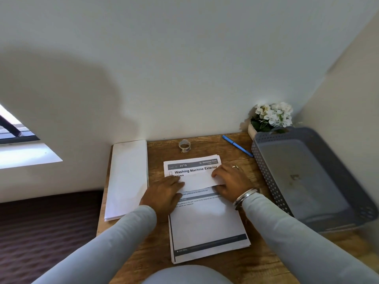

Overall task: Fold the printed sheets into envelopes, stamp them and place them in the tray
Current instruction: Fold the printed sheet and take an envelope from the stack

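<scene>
A stack of printed sheets (207, 226) lies in the middle of the wooden desk (256, 261). On its upper part lies a folded white strip of paper (198, 182). My left hand (164, 193) presses flat on the strip's left end. At the strip's right end my right hand (231, 183) holds the edge between its fingers and thumb. A grey perforated tray (307, 181) stands at the right, holding nothing that I can see.
A pile of blank white sheets (127, 177) lies at the desk's left edge. A tape roll (184, 145) and a blue pen (238, 145) sit near the wall. A pot of white flowers (270, 117) stands in the back right corner.
</scene>
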`<state>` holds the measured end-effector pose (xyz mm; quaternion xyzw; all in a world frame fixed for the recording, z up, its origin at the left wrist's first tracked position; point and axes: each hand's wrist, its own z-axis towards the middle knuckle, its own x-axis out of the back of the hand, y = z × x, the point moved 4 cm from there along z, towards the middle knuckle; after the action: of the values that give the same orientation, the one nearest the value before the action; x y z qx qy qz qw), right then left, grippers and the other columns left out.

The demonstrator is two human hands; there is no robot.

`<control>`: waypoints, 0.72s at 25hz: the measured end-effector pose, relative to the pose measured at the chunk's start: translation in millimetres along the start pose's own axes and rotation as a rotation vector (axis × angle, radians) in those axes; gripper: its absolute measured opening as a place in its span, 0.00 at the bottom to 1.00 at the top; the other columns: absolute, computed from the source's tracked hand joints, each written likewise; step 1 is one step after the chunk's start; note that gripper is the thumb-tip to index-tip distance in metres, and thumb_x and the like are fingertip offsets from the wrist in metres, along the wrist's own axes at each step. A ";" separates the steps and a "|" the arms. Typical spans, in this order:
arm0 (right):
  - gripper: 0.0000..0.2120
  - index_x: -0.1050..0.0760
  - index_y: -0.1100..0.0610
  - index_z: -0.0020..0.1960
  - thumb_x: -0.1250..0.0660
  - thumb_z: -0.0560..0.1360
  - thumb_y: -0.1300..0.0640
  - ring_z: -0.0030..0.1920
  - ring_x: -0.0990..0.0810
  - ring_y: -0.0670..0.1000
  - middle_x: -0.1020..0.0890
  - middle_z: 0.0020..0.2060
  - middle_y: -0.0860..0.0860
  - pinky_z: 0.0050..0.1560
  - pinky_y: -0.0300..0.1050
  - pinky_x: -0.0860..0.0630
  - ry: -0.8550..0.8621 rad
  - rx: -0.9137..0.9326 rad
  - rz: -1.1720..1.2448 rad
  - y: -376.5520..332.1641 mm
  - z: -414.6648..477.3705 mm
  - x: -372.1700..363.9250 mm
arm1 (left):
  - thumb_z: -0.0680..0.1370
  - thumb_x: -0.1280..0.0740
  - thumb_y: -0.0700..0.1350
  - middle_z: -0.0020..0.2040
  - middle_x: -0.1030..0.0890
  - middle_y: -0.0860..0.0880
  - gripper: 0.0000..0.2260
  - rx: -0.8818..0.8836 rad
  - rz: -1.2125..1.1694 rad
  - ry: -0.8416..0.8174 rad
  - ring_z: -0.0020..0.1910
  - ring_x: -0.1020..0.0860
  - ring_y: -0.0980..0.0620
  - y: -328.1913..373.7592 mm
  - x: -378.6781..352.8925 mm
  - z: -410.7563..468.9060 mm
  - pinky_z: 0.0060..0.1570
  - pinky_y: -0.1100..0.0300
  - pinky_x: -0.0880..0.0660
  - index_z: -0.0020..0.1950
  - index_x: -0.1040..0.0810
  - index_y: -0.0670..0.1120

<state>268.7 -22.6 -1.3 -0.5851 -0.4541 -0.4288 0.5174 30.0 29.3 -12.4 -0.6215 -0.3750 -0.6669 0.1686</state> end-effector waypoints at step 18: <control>0.26 0.31 0.62 0.72 0.36 0.74 0.57 0.65 0.26 0.61 0.25 0.66 0.59 0.65 0.55 0.26 0.069 0.010 -0.131 -63.2 2.4 -45.6 | 0.69 0.21 0.49 0.66 0.21 0.42 0.29 0.020 0.302 0.023 0.64 0.22 0.40 6.3 -29.1 0.7 0.60 0.45 0.25 0.68 0.22 0.41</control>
<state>197.2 -21.0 -32.2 -0.5362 -0.4756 -0.4793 0.5065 39.8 18.6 -38.4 -0.6615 -0.2820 -0.6371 0.2775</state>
